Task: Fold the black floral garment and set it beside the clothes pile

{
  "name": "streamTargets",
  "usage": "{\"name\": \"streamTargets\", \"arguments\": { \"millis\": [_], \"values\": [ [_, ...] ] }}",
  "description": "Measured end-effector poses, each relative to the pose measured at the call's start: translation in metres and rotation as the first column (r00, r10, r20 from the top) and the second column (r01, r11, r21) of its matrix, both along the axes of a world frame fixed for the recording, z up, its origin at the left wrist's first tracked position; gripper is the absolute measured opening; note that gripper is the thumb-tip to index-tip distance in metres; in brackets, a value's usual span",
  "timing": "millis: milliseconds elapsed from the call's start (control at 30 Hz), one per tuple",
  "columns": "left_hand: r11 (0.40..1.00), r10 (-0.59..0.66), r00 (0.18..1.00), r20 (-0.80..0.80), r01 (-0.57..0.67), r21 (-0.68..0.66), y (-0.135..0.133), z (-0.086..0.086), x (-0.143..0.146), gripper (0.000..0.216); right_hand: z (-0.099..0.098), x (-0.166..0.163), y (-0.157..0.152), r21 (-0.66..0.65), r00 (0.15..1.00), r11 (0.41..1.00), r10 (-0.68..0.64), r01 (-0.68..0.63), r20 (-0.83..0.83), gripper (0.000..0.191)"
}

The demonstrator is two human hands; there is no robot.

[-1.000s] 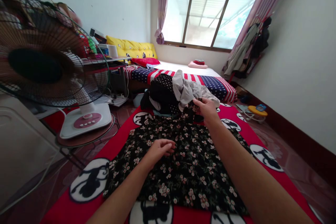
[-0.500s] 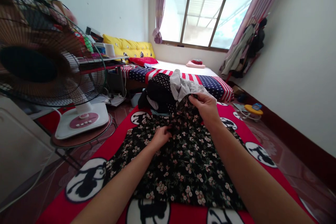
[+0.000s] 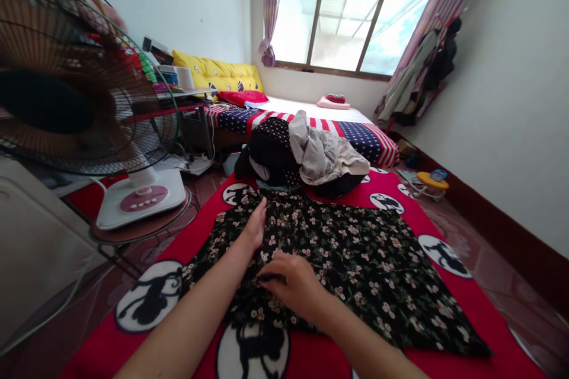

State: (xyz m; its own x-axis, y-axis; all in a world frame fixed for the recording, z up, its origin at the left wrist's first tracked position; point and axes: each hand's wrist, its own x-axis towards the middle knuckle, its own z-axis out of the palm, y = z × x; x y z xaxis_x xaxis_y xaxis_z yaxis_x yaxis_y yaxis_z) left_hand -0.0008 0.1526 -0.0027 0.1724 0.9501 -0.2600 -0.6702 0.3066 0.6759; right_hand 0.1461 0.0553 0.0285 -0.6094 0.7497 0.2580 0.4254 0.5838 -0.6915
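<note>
A black floral garment (image 3: 355, 254) lies spread on a red blanket (image 3: 200, 343) with round monkey-like prints. My left hand (image 3: 256, 224) rests on the garment's left part, its fingers stretched out together toward the far edge. Nearer to me, my right hand (image 3: 296, 284) is over the front middle of the garment. Its thumb and fingers are curled around a dark bit that looks like the same cloth. Just beyond the garment sits a heap of clothes, with a black dotted piece (image 3: 273, 151) and a light grey piece (image 3: 317, 151).
On the left, a standing fan (image 3: 142, 198) rests on a round stool (image 3: 146, 225), beside a cluttered desk. A bed (image 3: 284, 108) with a stars-and-stripes cover is under the window. To the right are a small yellow stool (image 3: 431, 180) and hanging clothes (image 3: 418, 77).
My right hand has let go of the raised cloth and come down toward me, to the garment's front middle. The garment's right side now lies spread out. My left hand has shifted left and flattened.
</note>
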Motion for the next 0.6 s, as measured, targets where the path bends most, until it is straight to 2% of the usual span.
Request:
{"name": "streamTargets", "arguments": {
  "millis": [67, 167, 233, 300, 367, 433, 500, 533, 600],
  "values": [
    [0.999, -0.008, 1.0, 0.021, 0.009, -0.045, -0.004, -0.005, 0.0, 0.037, -0.016, 0.001, -0.01, -0.045, 0.998, 0.998, 0.049, -0.047, 0.041, 0.014],
    [0.994, 0.072, 0.997, -0.029, -0.074, -0.082, -0.008, -0.011, 0.001, 0.029, -0.023, 0.005, -0.013, -0.107, 0.997, 0.992, 0.073, -0.068, 0.039, 0.013],
    [0.984, 0.152, 0.986, -0.067, -0.158, -0.085, -0.009, -0.012, 0.002, 0.034, -0.023, 0.009, -0.007, -0.141, 1.0, 0.99, -0.019, 0.019, 0.0, 0.009],
    [0.978, 0.183, 0.98, -0.074, -0.189, -0.086, -0.009, -0.012, 0.003, 0.036, -0.024, 0.013, 0.007, -0.169, 0.977, 0.968, -0.199, 0.184, -0.077, 0.015],
    [0.982, 0.164, 0.985, -0.059, -0.169, -0.087, -0.009, -0.011, 0.003, 0.03, -0.028, 0.017, 0.027, -0.26, 0.892, 0.897, -0.411, 0.358, -0.189, 0.016],
    [0.988, 0.122, 0.992, -0.032, -0.124, -0.095, -0.009, -0.009, 0.002, 0.022, -0.033, 0.019, 0.049, -0.456, 0.756, 0.773, -0.594, 0.441, -0.276, 0.016],
    [0.991, 0.069, 0.998, 0.012, -0.067, -0.116, -0.01, -0.008, 0.002, 0.021, -0.037, 0.019, 0.068, -0.624, 0.645, 0.655, -0.703, 0.426, -0.298, 0.027],
    [0.991, 0.048, 0.998, 0.034, -0.043, -0.127, -0.01, -0.008, 0.002, 0.023, -0.038, 0.017, 0.076, -0.671, 0.616, 0.619, -0.729, 0.409, -0.298, 0.031],
    [0.99, 0.025, 0.998, 0.064, -0.016, -0.139, -0.01, -0.009, 0.001, 0.026, -0.039, 0.013, 0.088, -0.699, 0.595, 0.601, -0.742, 0.386, -0.309, 0.038]
  ]
}}
